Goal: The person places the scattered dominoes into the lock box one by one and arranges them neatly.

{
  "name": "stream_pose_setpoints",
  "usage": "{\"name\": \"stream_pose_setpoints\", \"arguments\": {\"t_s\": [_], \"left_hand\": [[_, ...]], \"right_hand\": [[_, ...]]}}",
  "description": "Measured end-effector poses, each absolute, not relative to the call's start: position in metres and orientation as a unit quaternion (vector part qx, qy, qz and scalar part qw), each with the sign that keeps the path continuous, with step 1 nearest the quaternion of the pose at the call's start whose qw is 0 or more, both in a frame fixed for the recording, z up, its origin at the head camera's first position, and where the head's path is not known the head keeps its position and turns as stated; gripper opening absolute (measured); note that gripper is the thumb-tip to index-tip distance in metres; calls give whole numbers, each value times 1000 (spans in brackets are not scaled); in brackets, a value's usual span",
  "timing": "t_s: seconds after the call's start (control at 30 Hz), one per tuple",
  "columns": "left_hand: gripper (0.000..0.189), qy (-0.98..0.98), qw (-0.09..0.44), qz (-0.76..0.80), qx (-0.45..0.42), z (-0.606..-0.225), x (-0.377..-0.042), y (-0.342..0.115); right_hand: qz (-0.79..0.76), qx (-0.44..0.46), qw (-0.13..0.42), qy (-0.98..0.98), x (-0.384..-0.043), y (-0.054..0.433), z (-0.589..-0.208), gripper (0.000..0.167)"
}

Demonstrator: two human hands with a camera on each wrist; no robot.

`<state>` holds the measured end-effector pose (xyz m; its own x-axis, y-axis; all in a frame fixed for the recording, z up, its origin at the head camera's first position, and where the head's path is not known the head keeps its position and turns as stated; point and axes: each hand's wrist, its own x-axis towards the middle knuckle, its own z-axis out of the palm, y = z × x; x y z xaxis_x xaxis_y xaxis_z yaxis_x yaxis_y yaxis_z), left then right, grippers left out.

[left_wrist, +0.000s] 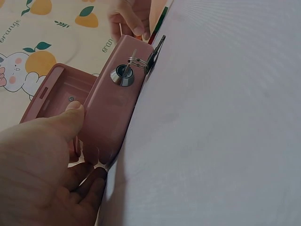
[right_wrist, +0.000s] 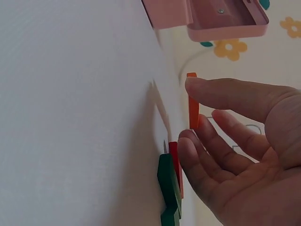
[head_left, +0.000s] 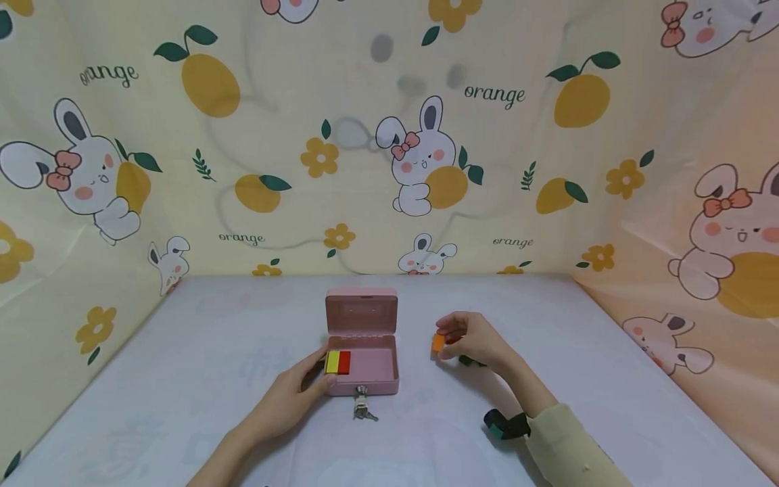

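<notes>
As seen from the head view, found pink box (head_left: 380, 388) on white table (head_left: 152, 385), with lid (head_left: 362, 316) raised and keys (head_left: 364, 410) at front lock. Observed left hand (head_left: 292, 398) gripping left side of box, thumb at front corner. Noted yellow block (head_left: 331, 362) and red block (head_left: 345, 362) inside, against left wall. Observed right hand (head_left: 479, 340) pinching orange block (head_left: 438, 343) between thumb and fingers, right of box. Recorded green piece (right_wrist: 167, 176) and red piece (right_wrist: 174, 157) just beside right hand.

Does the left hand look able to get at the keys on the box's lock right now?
Likely yes: the keys sit in front of the pink box, and nothing visible stands between them and the left hand, though it would probably have to let go of the box first.
</notes>
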<state>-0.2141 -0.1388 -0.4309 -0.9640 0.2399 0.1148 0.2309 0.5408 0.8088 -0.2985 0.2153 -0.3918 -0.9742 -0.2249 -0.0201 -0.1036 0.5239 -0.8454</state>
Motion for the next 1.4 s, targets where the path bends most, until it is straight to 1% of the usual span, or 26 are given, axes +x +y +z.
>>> {"name": "stream_pose_setpoints", "arguments": {"t_s": [0.3,0.53,1.03,1.4], "left_hand": [[70,877,6,462,134,-432,-215,-139],[68,877,8,463,131,-429,-214,-138],[69,879,14,459,128,-429,-215,-137],[69,879,16,460,126,-429,-215,-138]], "right_hand": [[-482,-108,60,868,-297,213,-388,49],[-481,-116,45,868,-293,211,-382,46],[-507,-99,40,856,-287,204,-375,46],[-510,-122,35,851,-281,196,-365,40]]}}
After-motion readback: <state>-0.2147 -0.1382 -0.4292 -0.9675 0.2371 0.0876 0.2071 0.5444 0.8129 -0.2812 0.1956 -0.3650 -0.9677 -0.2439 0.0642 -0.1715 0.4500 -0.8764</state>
